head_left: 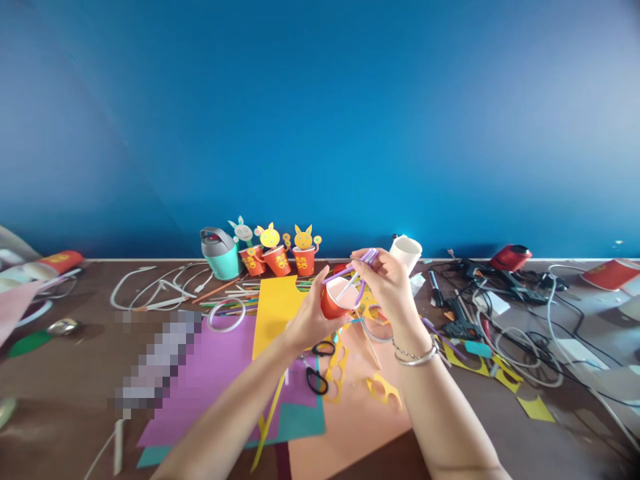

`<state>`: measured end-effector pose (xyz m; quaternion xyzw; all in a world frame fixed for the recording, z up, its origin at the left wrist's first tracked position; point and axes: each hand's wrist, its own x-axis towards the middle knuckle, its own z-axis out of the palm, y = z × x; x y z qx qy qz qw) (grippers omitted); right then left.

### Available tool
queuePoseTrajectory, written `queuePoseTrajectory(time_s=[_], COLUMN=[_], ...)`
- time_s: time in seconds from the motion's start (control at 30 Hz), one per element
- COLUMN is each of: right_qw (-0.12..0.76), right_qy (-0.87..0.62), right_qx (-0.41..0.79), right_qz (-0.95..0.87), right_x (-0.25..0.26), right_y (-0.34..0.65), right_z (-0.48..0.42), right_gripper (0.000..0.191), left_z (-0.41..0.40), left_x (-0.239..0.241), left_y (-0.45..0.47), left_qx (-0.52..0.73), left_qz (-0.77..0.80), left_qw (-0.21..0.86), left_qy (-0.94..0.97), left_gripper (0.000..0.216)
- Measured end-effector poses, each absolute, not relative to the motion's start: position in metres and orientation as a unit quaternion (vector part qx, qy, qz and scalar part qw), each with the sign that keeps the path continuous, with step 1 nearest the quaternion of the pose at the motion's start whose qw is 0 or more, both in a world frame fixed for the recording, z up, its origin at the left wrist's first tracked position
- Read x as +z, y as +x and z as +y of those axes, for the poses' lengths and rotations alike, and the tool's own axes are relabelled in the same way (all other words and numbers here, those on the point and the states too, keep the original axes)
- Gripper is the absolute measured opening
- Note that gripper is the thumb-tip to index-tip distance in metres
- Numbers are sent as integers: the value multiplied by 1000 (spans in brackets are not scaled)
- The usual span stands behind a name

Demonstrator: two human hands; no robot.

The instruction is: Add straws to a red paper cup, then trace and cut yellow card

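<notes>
My left hand [307, 313] is wrapped round a red paper cup [331, 305], which tilts so that its white inside faces me. My right hand [385, 277] pinches a bent purple straw [369, 256] over the rim of the cup. A pale straw-like stick [345, 288] crosses the cup's mouth; where its ends go I cannot tell. Below the hands lie black-handled scissors [316, 380] on sheets of purple paper [220, 380], yellow paper [275, 307] and peach paper [345, 433]. Yellow cut-out scraps [337, 373] with round holes lie close by.
Three red cups with paper animal heads [303, 259] stand by the wall, beside a teal container [223, 257]. A white roll [406, 252] stands behind my right hand. Glue guns [460, 323] and tangled cables [530, 340] cover the right. A white tape ring [226, 315] lies left.
</notes>
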<state>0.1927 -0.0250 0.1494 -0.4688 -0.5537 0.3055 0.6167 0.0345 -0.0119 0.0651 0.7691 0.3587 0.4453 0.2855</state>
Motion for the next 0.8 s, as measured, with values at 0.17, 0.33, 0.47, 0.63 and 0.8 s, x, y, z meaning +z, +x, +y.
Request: queuePoseTrajectory(time_s=[0.17,0.33,0.47,0.63,0.8], right_qw=[625,588,582,573,510], right_qy=[-465,-468,-474,-485,-487], right_qx=[346,341,318,309,386], right_qz=[-523,-564,-580,-584,-595], right_x=[144,142,139,138,131], right_y=[203,207,204,197,191], right_z=[-16,-15,-15,-15,-15], right_gripper=[25,22,21,22,29], left_z=[-11,-10,-9,-13,-15], left_x=[71,67,64,67,71], left_y=[34,35,36,37,36], left_qx=[426,462,476,484,498], left_qz=[355,371,374,376,343], left_qw=[334,379,385,370,361], left_qy=[762,711,697,698,710], left_gripper=[87,83,80,80,78])
